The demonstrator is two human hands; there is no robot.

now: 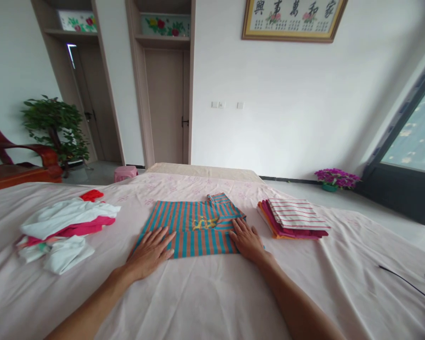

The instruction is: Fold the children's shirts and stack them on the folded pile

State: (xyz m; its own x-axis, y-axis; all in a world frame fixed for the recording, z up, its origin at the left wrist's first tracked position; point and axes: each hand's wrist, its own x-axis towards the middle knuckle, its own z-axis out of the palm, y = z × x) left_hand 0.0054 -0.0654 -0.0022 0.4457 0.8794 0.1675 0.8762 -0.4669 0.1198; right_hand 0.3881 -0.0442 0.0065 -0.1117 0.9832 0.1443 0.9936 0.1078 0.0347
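Observation:
A teal and orange striped shirt (194,243) with a yellow print lies partly folded on the pink sheet (198,297) in front of me. My left hand (152,252) rests flat on its near left corner, fingers spread. On the shirt's right side, just below the collar, my right hand (247,240) lies flat with the fingers stretched out. Neither hand grips the cloth. Parts of both near corners are hidden under my palms.
To the right sits a stack of folded clothes (299,212), striped white on top. A loose pile of clothes (69,219), white and red, lies at left. Eyeglasses (411,282) rest at the right edge. A pink stool (125,173) stands beyond the sheet.

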